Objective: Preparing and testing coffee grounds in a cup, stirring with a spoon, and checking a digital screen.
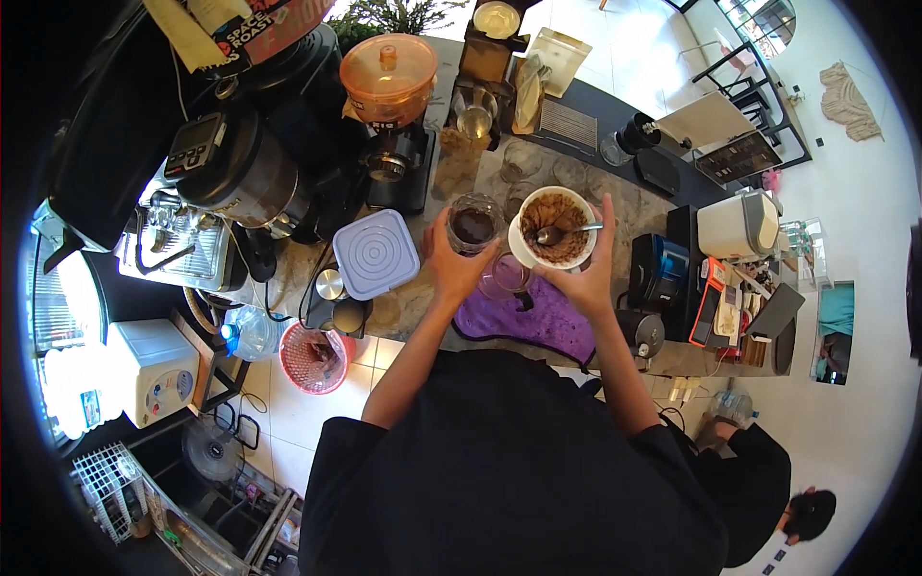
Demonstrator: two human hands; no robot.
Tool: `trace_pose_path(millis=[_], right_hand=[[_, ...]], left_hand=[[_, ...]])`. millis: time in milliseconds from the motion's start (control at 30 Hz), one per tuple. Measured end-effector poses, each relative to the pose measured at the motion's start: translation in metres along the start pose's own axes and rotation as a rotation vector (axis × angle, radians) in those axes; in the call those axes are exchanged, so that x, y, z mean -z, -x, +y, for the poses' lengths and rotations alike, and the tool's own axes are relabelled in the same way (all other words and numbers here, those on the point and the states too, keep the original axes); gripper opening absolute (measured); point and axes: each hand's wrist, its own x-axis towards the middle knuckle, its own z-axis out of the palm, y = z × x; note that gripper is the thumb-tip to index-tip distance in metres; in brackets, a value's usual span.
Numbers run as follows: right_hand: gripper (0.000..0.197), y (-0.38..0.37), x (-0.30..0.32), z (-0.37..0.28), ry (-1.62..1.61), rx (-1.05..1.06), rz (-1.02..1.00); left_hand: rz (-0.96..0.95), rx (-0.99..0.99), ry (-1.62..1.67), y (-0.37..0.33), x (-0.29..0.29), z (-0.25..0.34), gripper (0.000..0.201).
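My left hand (455,267) is wrapped round a glass of dark coffee (474,220) above the counter. In my right hand (593,278) is a white coffee dripper (519,244), its thumb and fingers spread round the sides. Wet brown coffee grounds (555,208) line the dripper, and a metal spoon (548,236) lies in them with its handle to the right. Between my hands stands a transparent glass vessel (506,276), partly hidden by the dripper. Beneath my wrists a purple cloth (538,324) spreads along the counter's near edge.
To the left are a lilac-lidded container (376,254), a coffee grinder (388,163) with an orange hopper, and an espresso machine (187,252). A dark blue device (659,272) stands right. A pink basket (315,358) is on the floor. Another person (759,490) is at the lower right.
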Motion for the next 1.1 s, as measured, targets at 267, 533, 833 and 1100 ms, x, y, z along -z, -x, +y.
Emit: trace_pose_path(millis=[267,533,833,1100], right_hand=[[0.141,0.038,-0.013,0.018,-0.045,-0.086,0.004],[0.144,0.046,-0.010,0.035,0.081,-0.095,0.011],[0.145,0.053,-0.018,0.035,0.067,-0.050,0.050],[0.111,0.065,-0.014,0.028,0.069,-0.005,0.360]], left_hand=[[-0.023,0.087,-0.068,-0.004,-0.008,-0.026,0.096],[0.015,0.013,-0.096,-0.007,-0.014,-0.066,0.097],[-0.037,0.068,-0.095,-0.012,-0.012,-0.063,0.103],[-0.123,0.008,0.114,0.037,0.014,-0.049,0.106]])
